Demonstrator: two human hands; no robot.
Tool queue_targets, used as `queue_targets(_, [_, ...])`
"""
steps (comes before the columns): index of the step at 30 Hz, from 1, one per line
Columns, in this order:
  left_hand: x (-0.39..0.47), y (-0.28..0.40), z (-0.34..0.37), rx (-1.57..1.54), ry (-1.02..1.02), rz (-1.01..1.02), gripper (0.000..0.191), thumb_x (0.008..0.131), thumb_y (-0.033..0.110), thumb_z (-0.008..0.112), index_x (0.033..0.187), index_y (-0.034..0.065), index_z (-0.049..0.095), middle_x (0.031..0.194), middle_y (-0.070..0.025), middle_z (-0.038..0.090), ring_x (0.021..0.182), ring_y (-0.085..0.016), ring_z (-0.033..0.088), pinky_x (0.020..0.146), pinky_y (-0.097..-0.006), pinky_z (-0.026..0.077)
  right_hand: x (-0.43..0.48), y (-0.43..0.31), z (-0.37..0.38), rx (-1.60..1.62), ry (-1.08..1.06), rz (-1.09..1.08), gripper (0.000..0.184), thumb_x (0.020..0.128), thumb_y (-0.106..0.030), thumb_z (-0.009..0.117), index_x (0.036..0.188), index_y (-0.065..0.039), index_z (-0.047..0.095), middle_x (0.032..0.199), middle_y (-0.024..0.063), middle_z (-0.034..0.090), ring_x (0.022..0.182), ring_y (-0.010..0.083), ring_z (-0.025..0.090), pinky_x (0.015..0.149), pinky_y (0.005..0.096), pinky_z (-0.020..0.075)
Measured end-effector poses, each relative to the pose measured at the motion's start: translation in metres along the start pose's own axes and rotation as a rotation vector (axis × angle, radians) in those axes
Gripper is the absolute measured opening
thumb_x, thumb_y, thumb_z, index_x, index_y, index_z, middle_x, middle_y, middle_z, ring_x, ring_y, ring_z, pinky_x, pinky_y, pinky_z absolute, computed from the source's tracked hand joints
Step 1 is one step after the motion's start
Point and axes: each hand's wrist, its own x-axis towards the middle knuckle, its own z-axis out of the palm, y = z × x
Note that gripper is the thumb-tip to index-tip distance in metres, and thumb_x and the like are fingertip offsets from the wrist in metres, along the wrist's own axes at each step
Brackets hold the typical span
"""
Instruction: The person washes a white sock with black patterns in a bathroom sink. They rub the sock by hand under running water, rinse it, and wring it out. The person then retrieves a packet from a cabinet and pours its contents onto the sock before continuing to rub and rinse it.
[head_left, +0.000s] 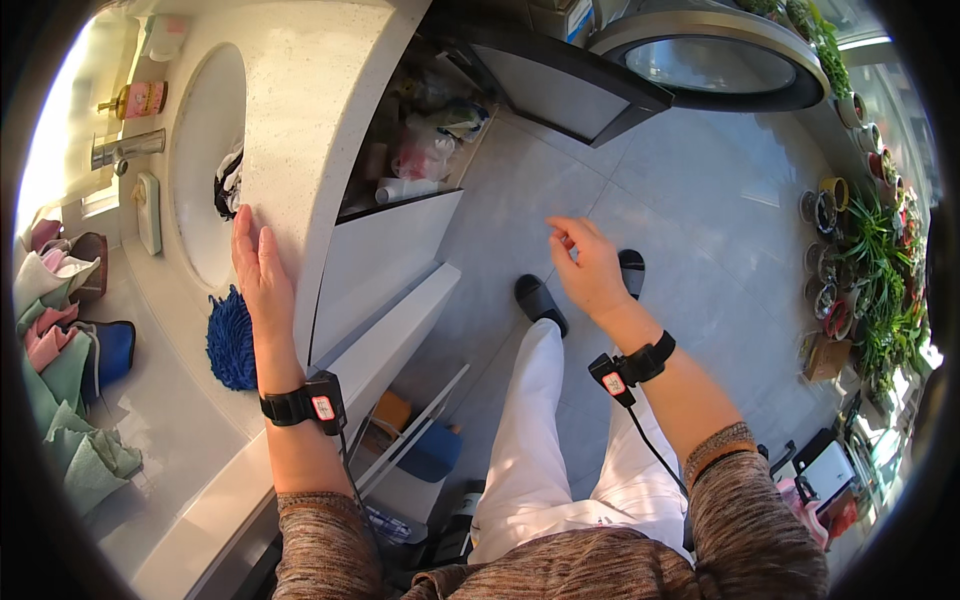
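Observation:
My left hand (262, 270) lies with its fingers stretched out along the inner edge of the white washbasin (187, 225), holding nothing; whether it presses on the countertop (289, 142) cannot be told. Just past its fingertips, a black-and-white cloth (229, 180) sits in the basin. A blue chenille wash mitt (229, 341) rests on the counter beside my left wrist, partly hidden by it. Out over the tiled floor, my right hand (589, 262) hangs in the air with loosely bent fingers, thumb apart, and nothing in it.
Below the counter, an opened cabinet (420, 150) holds plastic bags; its dark-framed door (555, 82) juts out. Beyond stands a round washing machine door (709, 64). A faucet (129, 148), soap bottle (141, 100) and cloths (67, 360) line the left; potted plants (881, 270) the right.

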Motion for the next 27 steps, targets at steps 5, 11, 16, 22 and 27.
queue_targets(5, [-0.005,-0.003,0.005,0.365,-0.006,0.145,0.049,0.099,0.025,0.042,0.140,0.0000,0.038,0.146,-0.0188,0.036,0.136,-0.032,0.032,0.113,-0.0391,0.021,0.010,0.063,0.065,-0.001,-0.243,0.286,0.022,0.084,-0.014,0.061,0.105,-0.008,0.066,0.091,0.0133,0.067,0.077,0.0288,0.065,0.071,0.0374,0.0519])
queue_targets(11, [-0.008,0.008,0.009,0.376,0.013,0.096,0.049,0.099,0.027,0.037,0.140,-0.0002,0.038,0.147,-0.0183,0.036,0.138,-0.031,0.031,0.114,-0.0391,0.020,0.080,0.113,0.152,0.049,-0.260,0.167,0.019,0.086,-0.015,0.060,0.101,-0.005,0.067,0.093,0.0173,0.068,0.084,0.0341,0.066,0.074,0.0401,0.0520])
queue_targets(16, [-0.008,0.012,0.011,0.328,0.024,0.066,0.048,0.098,0.022,0.037,0.140,-0.0004,0.039,0.147,-0.0179,0.036,0.137,-0.030,0.032,0.114,-0.0378,0.019,0.156,0.155,0.196,-0.058,-0.132,0.157,0.032,0.083,-0.017,0.065,0.114,-0.009,0.061,0.104,0.0192,0.063,0.095,0.0366,0.062,0.080,0.0430,0.0507])
queue_targets(22, [-0.009,0.014,0.010,0.334,0.021,0.034,0.049,0.095,0.021,0.037,0.139,-0.0012,0.039,0.147,-0.0185,0.036,0.138,-0.030,0.031,0.114,-0.0374,0.019,0.244,0.170,0.237,-0.325,-0.086,0.077,0.051,0.080,-0.017,0.068,0.128,-0.014,0.054,0.110,0.0156,0.062,0.106,0.0357,0.059,0.089,0.0450,0.0480])
queue_targets(27, [-0.008,0.015,0.012,0.350,0.022,0.045,0.050,0.095,0.020,0.035,0.140,-0.0006,0.039,0.147,-0.0188,0.036,0.139,-0.030,0.030,0.115,-0.0379,0.018,0.292,0.188,0.271,-0.468,-0.234,-0.024,0.027,0.086,-0.029,0.061,0.104,-0.010,0.069,0.106,0.0166,0.066,0.100,0.0356,0.062,0.085,0.0459,0.0496])
